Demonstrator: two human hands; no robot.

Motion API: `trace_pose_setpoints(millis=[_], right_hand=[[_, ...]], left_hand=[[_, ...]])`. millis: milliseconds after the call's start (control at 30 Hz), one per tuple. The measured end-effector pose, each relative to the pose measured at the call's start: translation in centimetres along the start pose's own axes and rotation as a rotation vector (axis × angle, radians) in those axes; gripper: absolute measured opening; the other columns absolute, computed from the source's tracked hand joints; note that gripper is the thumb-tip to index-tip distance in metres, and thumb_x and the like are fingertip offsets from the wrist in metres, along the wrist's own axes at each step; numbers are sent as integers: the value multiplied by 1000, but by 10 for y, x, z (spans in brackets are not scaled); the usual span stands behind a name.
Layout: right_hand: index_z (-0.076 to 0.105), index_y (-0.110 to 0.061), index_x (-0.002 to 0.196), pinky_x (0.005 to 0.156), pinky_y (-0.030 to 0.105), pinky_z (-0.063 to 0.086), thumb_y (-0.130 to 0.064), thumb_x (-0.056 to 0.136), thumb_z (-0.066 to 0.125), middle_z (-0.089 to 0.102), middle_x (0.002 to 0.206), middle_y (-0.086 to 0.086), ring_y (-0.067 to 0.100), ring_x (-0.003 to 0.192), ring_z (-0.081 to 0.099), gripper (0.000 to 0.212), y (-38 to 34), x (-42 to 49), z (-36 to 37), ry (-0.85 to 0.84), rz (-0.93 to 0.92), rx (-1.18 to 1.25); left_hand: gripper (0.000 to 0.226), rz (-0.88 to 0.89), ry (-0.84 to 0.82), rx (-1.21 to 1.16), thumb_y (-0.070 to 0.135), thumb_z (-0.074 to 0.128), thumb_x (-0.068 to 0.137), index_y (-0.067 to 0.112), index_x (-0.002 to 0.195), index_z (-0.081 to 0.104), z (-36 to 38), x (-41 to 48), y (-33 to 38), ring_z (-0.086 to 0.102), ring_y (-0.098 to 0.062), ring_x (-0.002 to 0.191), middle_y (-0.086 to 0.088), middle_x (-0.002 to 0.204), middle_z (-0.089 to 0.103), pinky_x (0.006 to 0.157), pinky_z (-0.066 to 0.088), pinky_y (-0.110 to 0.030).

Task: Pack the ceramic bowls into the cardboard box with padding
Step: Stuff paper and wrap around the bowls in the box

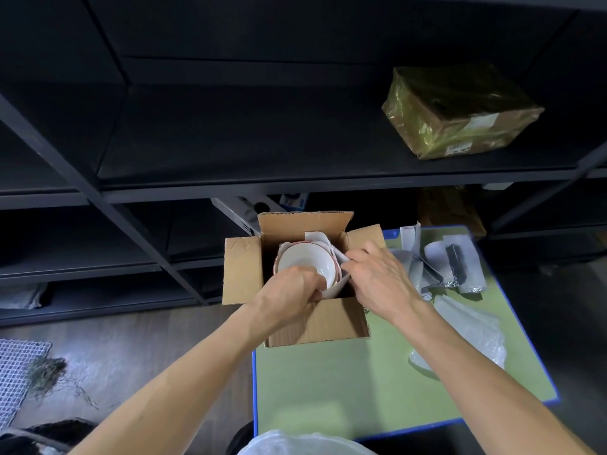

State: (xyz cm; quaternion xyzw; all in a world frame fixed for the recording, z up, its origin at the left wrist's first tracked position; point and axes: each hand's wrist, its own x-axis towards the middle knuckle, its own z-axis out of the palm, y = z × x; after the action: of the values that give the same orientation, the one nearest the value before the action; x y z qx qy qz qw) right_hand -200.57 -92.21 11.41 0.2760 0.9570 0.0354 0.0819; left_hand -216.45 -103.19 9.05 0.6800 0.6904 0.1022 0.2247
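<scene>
An open cardboard box stands at the far left corner of a green table. Inside it sits a white ceramic bowl with a reddish rim, tilted, with white padding sheet around it. Whether more bowls lie under it I cannot tell. My left hand grips the bowl's near rim together with the padding. My right hand pinches the padding sheet at the bowl's right side, over the box's right wall.
Silver foil padding pieces and bubble wrap lie on the table's right side. Dark metal shelves rise behind; a plastic-wrapped carton rests on one. A white bag is at the bottom edge. A mesh mat lies on the floor.
</scene>
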Motion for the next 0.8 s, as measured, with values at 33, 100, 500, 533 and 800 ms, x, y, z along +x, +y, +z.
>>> trace_pose_setpoints(millis=[33,100,500,533,800], right_hand=[[70,-19,106,81,34,41,-5,86,53,58,105,-6,22,105,43,30,-2,0,1,-20,-3,-5],[71,-17,103,81,36,40,-4,85,52,55,105,-4,24,106,42,29,-6,-2,3,-53,-13,-18],[60,-17,122,76,40,51,-9,98,48,63,113,4,29,98,59,28,0,11,1,123,178,344],[61,-17,120,76,41,51,-11,97,49,63,110,5,30,95,60,26,-2,15,2,112,175,355],[58,-17,103,69,42,46,-15,92,50,62,93,3,32,80,60,13,-12,31,5,101,193,317]], left_hand=[[14,-6,-2,7,12,50,91,13,85,62,0,0,1,51,-23,80,1,85,53,69,47,-37],[16,-15,-10,24,15,49,93,12,89,64,0,0,4,55,-25,84,-2,89,57,71,47,-38],[30,-58,108,24,34,45,99,15,92,68,8,-5,9,61,-24,84,-2,91,67,70,52,-39],[31,-61,113,33,34,45,99,15,91,67,8,-5,9,61,-25,83,-2,91,67,69,52,-39],[37,-103,129,80,38,42,100,16,87,68,11,-6,9,61,-24,79,-2,87,66,67,53,-36]])
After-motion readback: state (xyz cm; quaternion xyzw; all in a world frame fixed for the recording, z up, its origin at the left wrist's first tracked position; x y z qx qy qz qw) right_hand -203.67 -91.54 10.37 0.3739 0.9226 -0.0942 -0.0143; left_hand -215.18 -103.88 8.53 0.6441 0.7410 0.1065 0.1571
